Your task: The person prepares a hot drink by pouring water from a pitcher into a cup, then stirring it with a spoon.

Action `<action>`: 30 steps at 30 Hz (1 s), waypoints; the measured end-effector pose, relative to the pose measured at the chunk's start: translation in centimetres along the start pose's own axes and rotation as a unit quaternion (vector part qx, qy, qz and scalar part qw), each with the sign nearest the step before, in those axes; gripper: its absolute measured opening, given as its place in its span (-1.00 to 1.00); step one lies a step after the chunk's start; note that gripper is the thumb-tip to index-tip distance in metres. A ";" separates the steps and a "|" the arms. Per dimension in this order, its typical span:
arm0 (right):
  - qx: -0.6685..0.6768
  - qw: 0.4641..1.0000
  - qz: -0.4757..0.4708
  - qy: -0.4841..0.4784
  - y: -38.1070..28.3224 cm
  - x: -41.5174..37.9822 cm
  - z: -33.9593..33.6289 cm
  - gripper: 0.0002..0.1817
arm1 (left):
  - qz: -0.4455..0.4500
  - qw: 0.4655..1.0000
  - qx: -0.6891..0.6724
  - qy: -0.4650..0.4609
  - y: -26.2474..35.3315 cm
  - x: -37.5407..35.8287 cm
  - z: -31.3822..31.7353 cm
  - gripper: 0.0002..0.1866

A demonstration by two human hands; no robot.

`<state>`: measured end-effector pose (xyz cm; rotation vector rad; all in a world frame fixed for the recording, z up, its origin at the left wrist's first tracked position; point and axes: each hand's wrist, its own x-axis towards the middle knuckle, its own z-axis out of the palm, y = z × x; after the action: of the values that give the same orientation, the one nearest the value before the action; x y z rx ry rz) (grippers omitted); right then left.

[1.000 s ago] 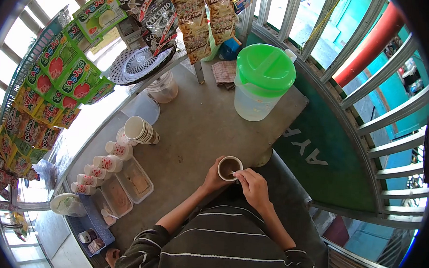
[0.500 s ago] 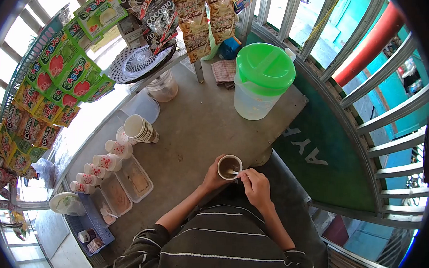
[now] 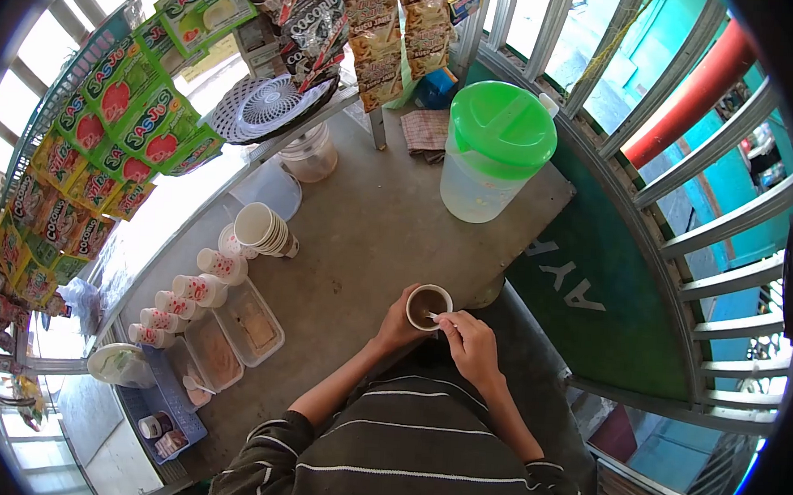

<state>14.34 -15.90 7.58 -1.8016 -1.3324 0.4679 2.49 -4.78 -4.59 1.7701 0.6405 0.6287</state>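
A paper cup of brown liquid stands near the table's front edge, close to my body. My left hand is wrapped round its left side. Over the cup's right rim, my right hand pinches a small white spoon, whose lower end dips into the drink. The spoon's handle is mostly hidden by my fingers.
A green-lidded pitcher stands at the back right beside a folded cloth. Stacked paper cups and plastic containers of powder line the left side. Drink sachets hang above; metal bars enclose the right.
The whole view has shifted slightly, with the table items appearing a little to the right. The spoon has moved a little within the cup; both hands keep their hold.
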 end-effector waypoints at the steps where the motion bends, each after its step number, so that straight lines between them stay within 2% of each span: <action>1: 0.001 1.000 0.001 -0.005 0.0 0.1 0.0 -0.81 | -0.001 1.000 -0.001 0.003 0.1 0.0 0.0 -0.11; 15: 0.011 0.999 -0.017 -0.042 -0.5 1.3 -0.1 -0.82 | 0.032 0.999 0.013 0.022 0.4 0.0 0.0 -0.17; 21: 0.021 0.998 -0.041 -0.052 -0.3 1.8 0.1 -0.82 | 0.010 1.000 0.002 0.022 0.9 -0.1 -0.1 -0.19; 25: 0.025 0.995 -0.049 -0.080 -0.4 2.5 0.1 -0.82 | 0.001 0.999 0.020 0.050 0.9 -0.5 -0.3 -0.19; 27: 0.032 0.993 -0.061 -0.095 -0.5 3.1 0.2 -0.82 | 0.023 0.992 0.019 0.126 0.4 -0.6 -0.4 -0.21; 30: 0.044 0.988 -0.067 -0.136 -0.8 4.3 0.7 -0.81 | -0.007 0.985 -0.005 0.173 0.4 -0.8 -1.2 -0.22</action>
<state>14.97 -11.65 8.57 -1.6067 -1.5809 0.7063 1.09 -4.65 -3.92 1.6585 0.8826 0.9395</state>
